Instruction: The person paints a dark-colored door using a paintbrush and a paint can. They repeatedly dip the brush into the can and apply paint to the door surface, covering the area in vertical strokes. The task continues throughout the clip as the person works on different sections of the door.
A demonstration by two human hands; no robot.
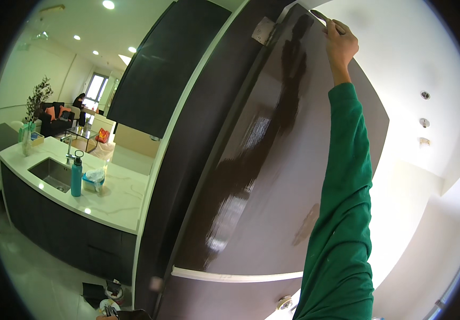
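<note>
My right hand (342,45), in a green sleeve, is raised high at the top edge of a brown door (278,197). It grips a paintbrush (319,15) whose dark tip is at the door's upper edge. Down the door runs a dark, glossy streak of paint (262,154), shiny in places. A smaller brownish patch (307,224) lies next to my sleeve. At the lower edge, only a sliver of my left hand (106,318) shows, near a round pale container (109,306); its grip is hidden.
A metal hinge (263,30) joins the door to its dark frame. A pale strip (235,277) crosses the door, with a round knob (284,303) below. To the left stands a counter (118,205) with a sink and a teal bottle (76,178). A person (79,100) is far back.
</note>
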